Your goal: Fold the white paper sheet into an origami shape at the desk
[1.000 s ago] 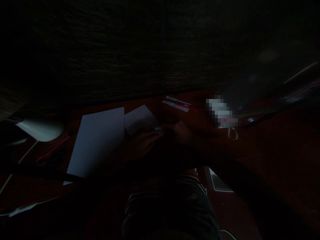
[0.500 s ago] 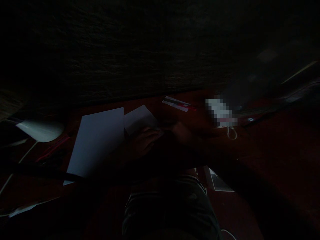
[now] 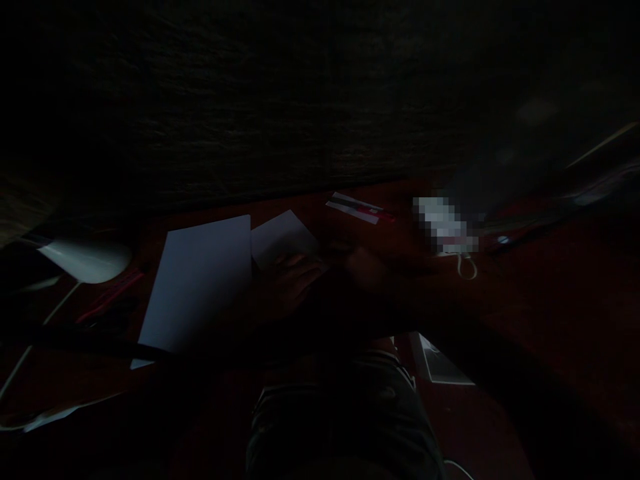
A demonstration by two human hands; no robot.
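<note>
Dim red-brown desk (image 3: 550,287) w/ large white sheet (image 3: 197,283) at left, smaller white sheet (image 3: 284,239) just right of it, L hand (image 3: 290,283) on its near edge, grip unclear in the dark, R hand (image 3: 367,267) just right, state can't tell.

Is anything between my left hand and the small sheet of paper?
Nothing visible: your left hand overlaps the lower edge of the small white sheet of paper, though the dim light hides fine detail.
</note>
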